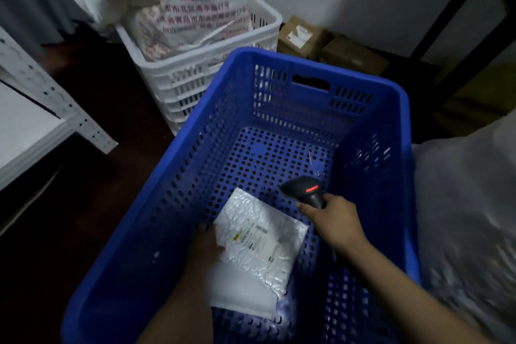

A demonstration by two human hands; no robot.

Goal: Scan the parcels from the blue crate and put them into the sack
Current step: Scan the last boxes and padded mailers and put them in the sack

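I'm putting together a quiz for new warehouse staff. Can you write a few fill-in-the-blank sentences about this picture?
1. The right hand grips a black ____ with a red light on top.
2. The left hand holds a white labelled ____ inside the blue crate.
3. The white crate behind it holds a ____ printed with red characters.

Missing words: scanner; parcel; sack.

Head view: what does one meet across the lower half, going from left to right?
Shelf → left hand → parcel → right hand, holding the scanner → sack.
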